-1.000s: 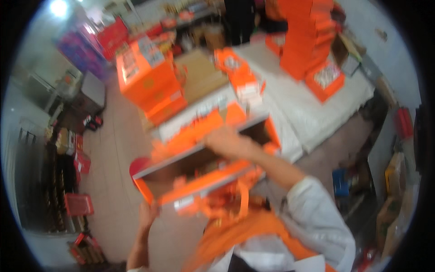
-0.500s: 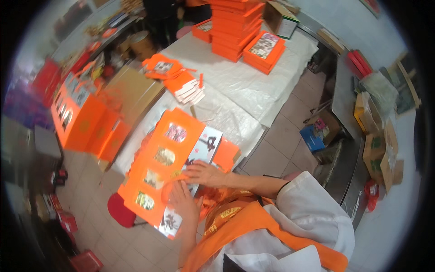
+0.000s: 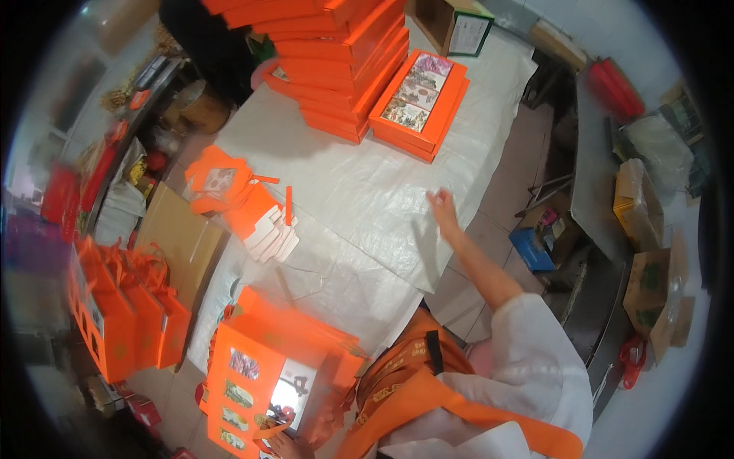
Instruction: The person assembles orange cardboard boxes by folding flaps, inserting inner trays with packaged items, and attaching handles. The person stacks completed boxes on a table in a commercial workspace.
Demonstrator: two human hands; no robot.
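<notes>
An orange gift bag (image 3: 223, 382) with a row of oval windows stands tilted at the near left edge of the table. A white box with dark brush marks (image 3: 291, 389) shows at its opening. My left hand (image 3: 286, 442), partly cut off by the lower edge, grips the bag's orange ribbon handle (image 3: 269, 430). My right hand (image 3: 442, 210) is stretched out over the table's right side, fingers loosely curled and apart, holding nothing. The nearest things to it are the flat orange boxes (image 3: 437, 126) with picture panels, farther up the table.
A tall stack of orange boxes (image 3: 336, 69) stands at the back. Folded orange cartons (image 3: 256, 218) lie at the table's left, beside a brown cardboard sheet (image 3: 180, 237). Several orange bags (image 3: 126, 314) stand at far left. A metal counter (image 3: 604, 199) runs along the right.
Both hands were on the gift bag; my right hand has left it and reaches out over the table. The bag now stands lower in view. The whole view has shifted toward the back boxes.
</notes>
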